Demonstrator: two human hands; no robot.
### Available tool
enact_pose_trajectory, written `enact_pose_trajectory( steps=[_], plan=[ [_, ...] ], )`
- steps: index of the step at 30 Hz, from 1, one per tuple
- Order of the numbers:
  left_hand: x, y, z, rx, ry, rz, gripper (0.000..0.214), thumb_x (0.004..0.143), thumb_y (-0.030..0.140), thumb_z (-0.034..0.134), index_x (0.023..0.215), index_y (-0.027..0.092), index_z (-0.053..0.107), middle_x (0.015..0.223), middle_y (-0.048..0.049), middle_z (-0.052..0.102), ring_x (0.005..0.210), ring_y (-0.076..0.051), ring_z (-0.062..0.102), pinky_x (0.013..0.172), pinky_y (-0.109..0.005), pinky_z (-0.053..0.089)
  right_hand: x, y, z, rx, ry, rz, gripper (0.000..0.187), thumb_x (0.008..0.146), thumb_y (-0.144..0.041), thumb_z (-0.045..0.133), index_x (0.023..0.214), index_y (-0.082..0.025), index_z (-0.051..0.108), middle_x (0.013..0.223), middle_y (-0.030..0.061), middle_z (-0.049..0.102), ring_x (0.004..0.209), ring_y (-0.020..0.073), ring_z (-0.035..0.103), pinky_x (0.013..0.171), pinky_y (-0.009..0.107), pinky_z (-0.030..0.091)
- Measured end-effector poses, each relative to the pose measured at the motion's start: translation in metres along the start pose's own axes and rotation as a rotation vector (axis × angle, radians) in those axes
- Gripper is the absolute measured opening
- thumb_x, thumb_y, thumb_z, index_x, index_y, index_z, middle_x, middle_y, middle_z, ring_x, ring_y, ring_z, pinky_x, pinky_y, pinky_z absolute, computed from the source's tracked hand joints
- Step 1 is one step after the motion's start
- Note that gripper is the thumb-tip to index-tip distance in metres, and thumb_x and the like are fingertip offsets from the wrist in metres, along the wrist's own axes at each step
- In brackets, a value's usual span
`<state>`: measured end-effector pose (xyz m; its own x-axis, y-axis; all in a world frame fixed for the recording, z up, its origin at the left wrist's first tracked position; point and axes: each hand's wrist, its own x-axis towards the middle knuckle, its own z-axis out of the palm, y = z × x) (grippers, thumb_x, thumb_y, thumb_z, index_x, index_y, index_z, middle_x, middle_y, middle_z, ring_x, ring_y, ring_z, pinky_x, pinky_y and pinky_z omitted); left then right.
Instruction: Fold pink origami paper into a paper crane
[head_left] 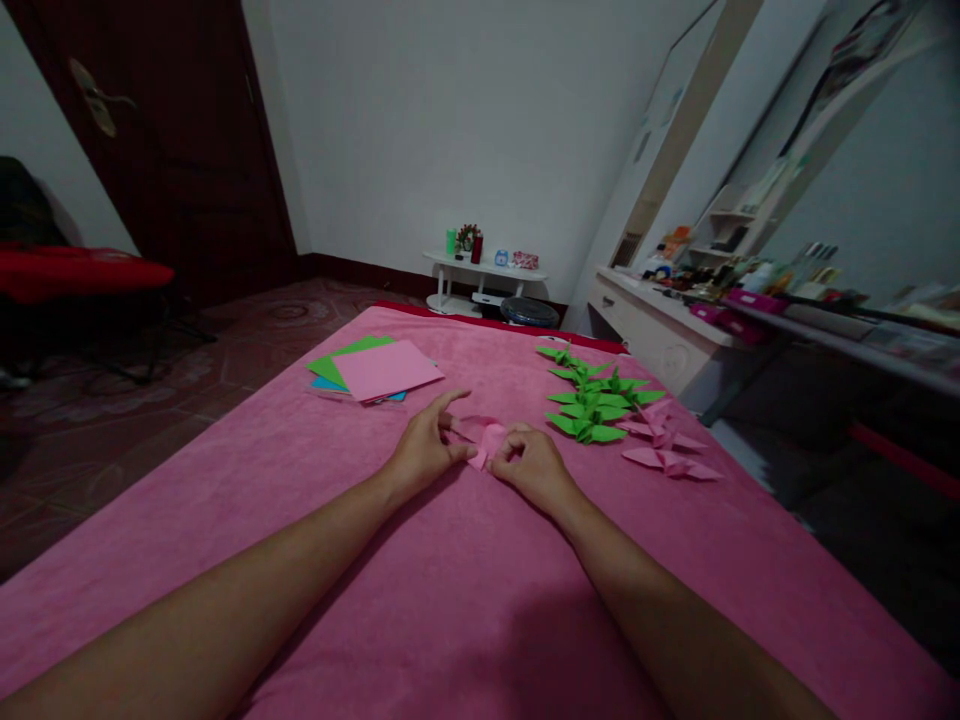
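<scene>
A small piece of folded pink paper [489,443] is held between my two hands, just above or on the pink cloth. My left hand [429,445] grips its left side with thumb and fingers, the index finger raised. On the right edge, my right hand [534,462] pinches the paper between thumb and forefinger. The fingers partly cover the folds. Several green paper cranes [589,408] stand to the right of my right hand, with pink paper cranes [667,462] beside them. A stack of coloured paper squares [391,370], pink on top, lies beyond my left hand.
The pink cloth [420,600] covers the surface under my arms. A low white stand [487,267] with small items is against the far wall. On the right is a cluttered dresser [660,325]. A red-covered seat [82,272] stands at the left, near the door [150,150].
</scene>
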<state>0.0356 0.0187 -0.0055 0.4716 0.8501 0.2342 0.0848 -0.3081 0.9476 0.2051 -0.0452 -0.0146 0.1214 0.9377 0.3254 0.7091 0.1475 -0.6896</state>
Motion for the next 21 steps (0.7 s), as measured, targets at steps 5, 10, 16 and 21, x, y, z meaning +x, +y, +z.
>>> enact_pose_trajectory(
  steps=[5, 10, 16, 21],
  plan=[
    [0.003, 0.001, 0.003, -0.507, 0.065, -0.102, 0.079, 0.058, 0.021, 0.075, 0.128, 0.018, 0.040, 0.079, 0.0011, 0.059, 0.059, -0.008, 0.057, 0.054, -0.020, 0.044, -0.004, -0.016, 0.005, 0.281, 0.120, 0.120, 0.013, 0.064, -0.023, 0.063, 0.054, -0.016, 0.058, 0.058, 0.0008, 0.059, 0.054, 0.0123, 0.049, 0.051, 0.022, 0.036],
    [-0.002, 0.006, 0.006, -0.664, 0.105, -0.246, 0.057, 0.056, 0.028, 0.080, 0.107, 0.014, 0.057, 0.077, -0.0007, 0.063, 0.063, -0.010, 0.059, 0.061, -0.022, 0.048, -0.008, -0.028, 0.009, 0.315, 0.271, 0.145, 0.016, 0.065, -0.020, 0.061, 0.050, -0.016, 0.055, 0.052, -0.0019, 0.053, 0.051, 0.0113, 0.045, 0.049, 0.023, 0.034],
    [-0.007, 0.012, 0.011, -0.612, 0.003, -0.276, 0.032, 0.057, 0.033, 0.079, 0.065, 0.008, 0.060, 0.062, -0.0024, 0.061, 0.055, -0.010, 0.057, 0.059, -0.023, 0.047, -0.009, -0.029, 0.008, 0.361, 0.271, 0.160, 0.017, 0.068, -0.027, 0.063, 0.056, -0.016, 0.057, 0.053, -0.0030, 0.051, 0.050, 0.0107, 0.045, 0.048, 0.022, 0.033],
    [-0.004, 0.004, 0.010, -0.612, -0.024, -0.262, 0.029, 0.061, 0.031, 0.077, 0.063, 0.009, 0.059, 0.059, -0.0009, 0.059, 0.052, -0.008, 0.055, 0.056, -0.022, 0.045, -0.005, -0.028, 0.003, 0.633, 0.337, 0.205, 0.028, 0.066, -0.032, 0.069, 0.082, -0.019, 0.051, 0.067, -0.0029, 0.058, 0.056, 0.0126, 0.055, 0.052, 0.022, 0.040]
  ],
)
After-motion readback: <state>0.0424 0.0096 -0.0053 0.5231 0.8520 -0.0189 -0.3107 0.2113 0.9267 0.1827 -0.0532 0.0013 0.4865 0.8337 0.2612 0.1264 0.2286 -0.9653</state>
